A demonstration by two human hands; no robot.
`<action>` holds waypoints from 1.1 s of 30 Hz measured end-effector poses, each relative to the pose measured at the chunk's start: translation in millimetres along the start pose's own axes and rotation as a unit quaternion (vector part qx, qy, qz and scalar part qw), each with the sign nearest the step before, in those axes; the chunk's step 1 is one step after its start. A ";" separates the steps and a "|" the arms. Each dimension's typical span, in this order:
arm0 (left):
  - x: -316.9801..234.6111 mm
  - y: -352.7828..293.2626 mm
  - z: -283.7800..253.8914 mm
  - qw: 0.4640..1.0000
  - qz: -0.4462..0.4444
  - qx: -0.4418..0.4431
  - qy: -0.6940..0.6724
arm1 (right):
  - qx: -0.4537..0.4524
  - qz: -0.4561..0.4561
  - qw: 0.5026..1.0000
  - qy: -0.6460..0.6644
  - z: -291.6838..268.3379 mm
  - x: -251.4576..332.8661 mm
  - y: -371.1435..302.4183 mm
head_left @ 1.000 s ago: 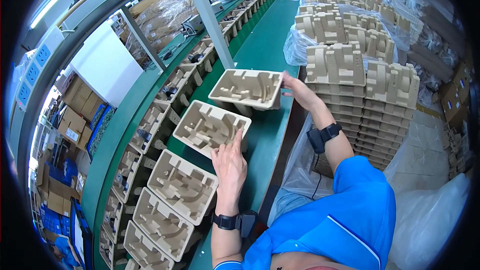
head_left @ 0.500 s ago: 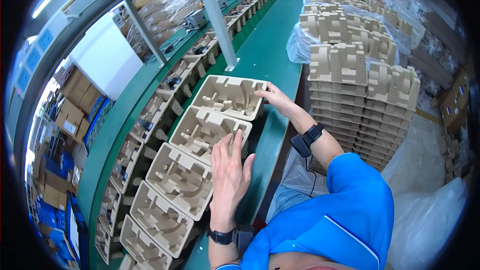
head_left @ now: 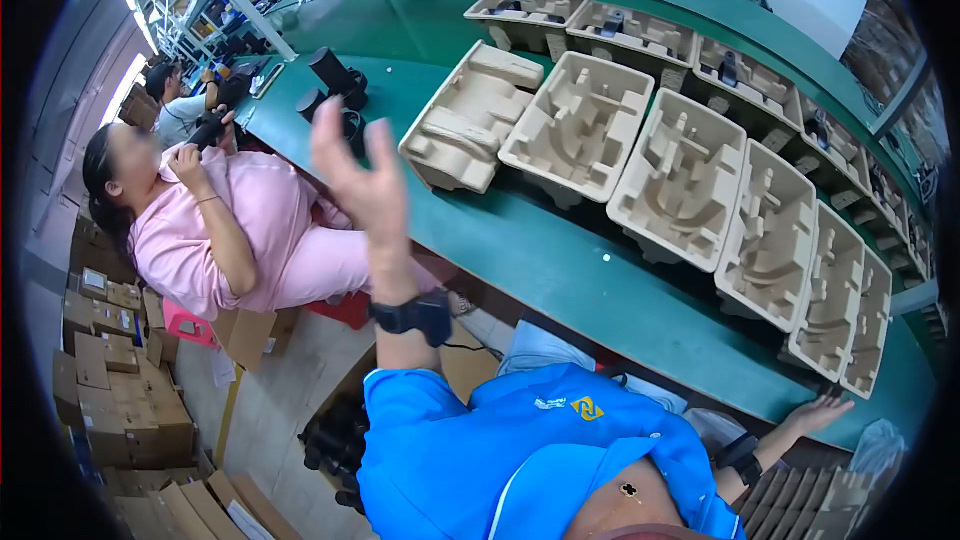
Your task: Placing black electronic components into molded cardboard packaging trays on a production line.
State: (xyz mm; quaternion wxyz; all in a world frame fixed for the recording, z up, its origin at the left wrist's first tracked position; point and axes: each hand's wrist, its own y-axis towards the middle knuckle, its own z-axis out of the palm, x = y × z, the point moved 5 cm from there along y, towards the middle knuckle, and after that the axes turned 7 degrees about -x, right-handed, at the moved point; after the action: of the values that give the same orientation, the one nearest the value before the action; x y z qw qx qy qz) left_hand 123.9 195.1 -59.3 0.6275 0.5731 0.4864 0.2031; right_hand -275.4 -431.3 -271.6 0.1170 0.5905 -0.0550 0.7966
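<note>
My left hand is raised over the green bench, open with fingers spread and slightly blurred. Just beyond it stand black cylindrical devices, partly hidden by the fingers. My right hand lies low at the far right, beside the near end of the last moulded pulp tray, with fingers stretched out and nothing visible in them. Several beige pulp trays run in a row between the hands, among them a hollow one. At the row's left end sits a tray showing raised blocks.
A second line of trays holding small black parts runs behind. A co-worker in pink sits at the left, holding a black object. Cardboard boxes are piled at lower left. Stacked pulp trays stand by my right arm.
The view has swung left along the bench. My left hand has left the trays and risen toward the black devices. The right hand has come off the tray rim it was holding.
</note>
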 end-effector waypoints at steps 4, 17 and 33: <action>156.7 5.9 -37.0 0.990 -0.055 -0.080 0.101 | -0.052 -0.093 0.994 -0.011 -0.5 10.2 -14.8; 247.3 73.0 88.5 0.965 -0.211 0.117 -0.099 | -0.083 -0.121 0.988 -0.049 -13.4 8.7 0.9; 104.3 44.4 170.0 0.643 -0.277 0.617 -0.359 | -0.171 -0.390 0.898 -0.110 -8.1 58.3 -54.1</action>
State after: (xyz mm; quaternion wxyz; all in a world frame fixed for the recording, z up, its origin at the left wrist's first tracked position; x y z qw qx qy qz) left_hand 327.0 202.8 -80.1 0.2808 0.6941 0.3719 -0.5487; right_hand -285.4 -370.1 -221.1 0.5109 0.6192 0.0316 0.5956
